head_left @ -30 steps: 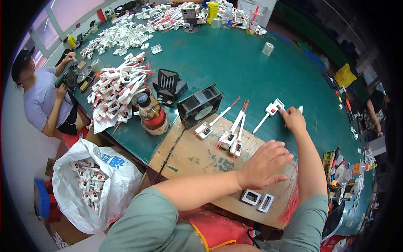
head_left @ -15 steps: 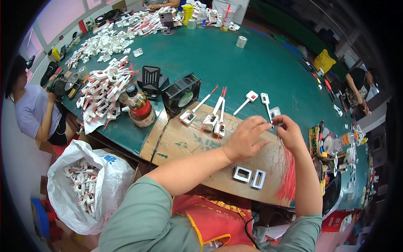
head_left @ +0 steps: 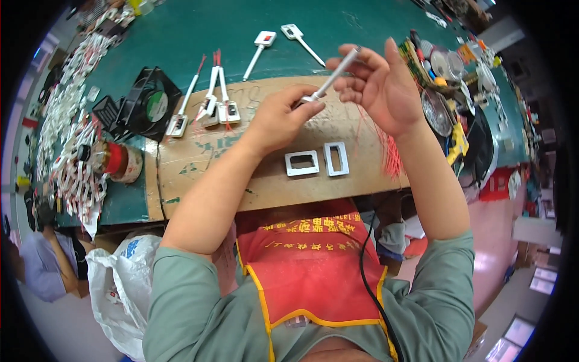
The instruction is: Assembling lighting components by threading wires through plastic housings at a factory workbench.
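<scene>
My left hand (head_left: 280,117) is closed round the head of a white plastic housing with a long stem (head_left: 338,73). That stem tilts up to the right. My right hand (head_left: 389,90) is beside the stem, palm showing, fingers apart and slightly curled, thumb up. Whether its fingers touch the stem I cannot tell. Two white rectangular frames (head_left: 301,163) lie on the cardboard below my hands. Beyond them are two more stemmed white housings (head_left: 259,53). To the left, several similar pieces with red wires (head_left: 227,110) rest on the cardboard. A bundle of red wires (head_left: 391,158) hangs beside my right wrist.
Brown cardboard (head_left: 211,175) covers the near part of the green table (head_left: 205,27). A black fan (head_left: 151,104) and a bottle with dark contents (head_left: 117,161) stand left, near piled white parts (head_left: 75,175). A yellow-handled tool (head_left: 458,143) lies right. A white sack (head_left: 123,295) sits below.
My view has tilted downward. My left hand now holds the stemmed housing up over the cardboard. My right hand has gone from pinched fingers to spread ones.
</scene>
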`<move>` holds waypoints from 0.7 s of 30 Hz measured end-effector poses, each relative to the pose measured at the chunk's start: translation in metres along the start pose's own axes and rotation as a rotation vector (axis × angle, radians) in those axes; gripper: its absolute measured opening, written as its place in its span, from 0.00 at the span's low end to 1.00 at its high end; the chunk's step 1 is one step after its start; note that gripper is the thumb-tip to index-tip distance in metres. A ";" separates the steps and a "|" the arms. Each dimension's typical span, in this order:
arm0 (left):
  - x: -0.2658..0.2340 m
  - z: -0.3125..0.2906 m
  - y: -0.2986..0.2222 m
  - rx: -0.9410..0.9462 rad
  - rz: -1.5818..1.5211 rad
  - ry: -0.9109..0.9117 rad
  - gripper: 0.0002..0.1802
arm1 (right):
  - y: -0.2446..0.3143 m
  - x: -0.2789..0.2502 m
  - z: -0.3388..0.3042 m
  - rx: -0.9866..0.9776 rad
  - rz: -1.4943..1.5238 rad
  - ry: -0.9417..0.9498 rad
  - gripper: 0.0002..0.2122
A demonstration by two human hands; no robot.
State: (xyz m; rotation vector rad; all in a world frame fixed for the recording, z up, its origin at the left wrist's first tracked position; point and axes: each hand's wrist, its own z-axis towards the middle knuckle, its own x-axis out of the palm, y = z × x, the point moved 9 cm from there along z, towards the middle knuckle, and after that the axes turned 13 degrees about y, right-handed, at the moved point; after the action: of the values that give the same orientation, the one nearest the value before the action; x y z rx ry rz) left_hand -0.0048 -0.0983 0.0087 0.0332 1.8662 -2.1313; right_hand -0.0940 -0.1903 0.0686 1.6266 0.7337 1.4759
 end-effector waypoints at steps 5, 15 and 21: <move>0.012 -0.002 0.007 -0.038 -0.160 0.086 0.15 | 0.014 -0.009 -0.007 -0.110 -0.640 -0.143 0.14; 0.027 -0.003 0.008 -0.115 -0.462 0.235 0.15 | 0.026 -0.004 -0.002 -0.013 -0.757 -0.003 0.09; 0.024 -0.004 0.014 -0.130 -0.500 0.221 0.15 | 0.019 -0.007 -0.004 -0.158 -0.732 -0.084 0.09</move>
State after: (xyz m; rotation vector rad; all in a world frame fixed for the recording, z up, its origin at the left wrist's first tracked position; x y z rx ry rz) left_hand -0.0252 -0.1013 -0.0107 -0.2650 2.3368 -2.3913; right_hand -0.1009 -0.2048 0.0809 1.1104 0.9988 0.9006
